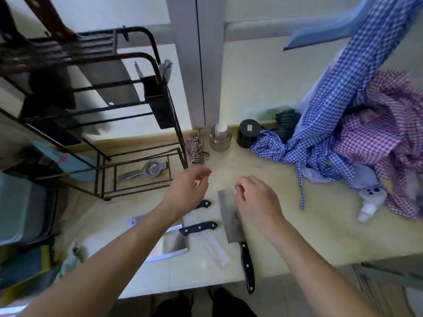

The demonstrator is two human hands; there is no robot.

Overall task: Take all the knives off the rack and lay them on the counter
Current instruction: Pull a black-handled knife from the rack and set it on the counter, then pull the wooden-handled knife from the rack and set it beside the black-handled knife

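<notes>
A pale stone bench [286,225] runs along a white wall, with a black wire rack [128,92] at the far left and checked cloths [343,124] heaped at the right. Three knives already lie near the front edge. A cleaver [229,216] lies lengthwise, its black handle reaching past the bench edge towards the viewer. A second broad knife [199,226] with a riveted black handle lies to its left. A third knife [203,204] shows only its handle tip beyond the left wrist.

The left hand [185,193] hovers with fingers loosely spread, holding nothing. The right hand [256,202] hangs just over the cleaver's blade, fingers curled but gripping nothing.

These blades look stiff and fairly heavy, the steel slick; the riveted handles are the safe place to take hold, never the flat or the edge.

High on the rack, two dark handles [52,21] stand up from the slots, likely knives not yet taken, though blur and the frame edge cut them off. What fills the rack's dark side holder [155,99] cannot be made out. The left forearm hides much of the two left blades.
</notes>
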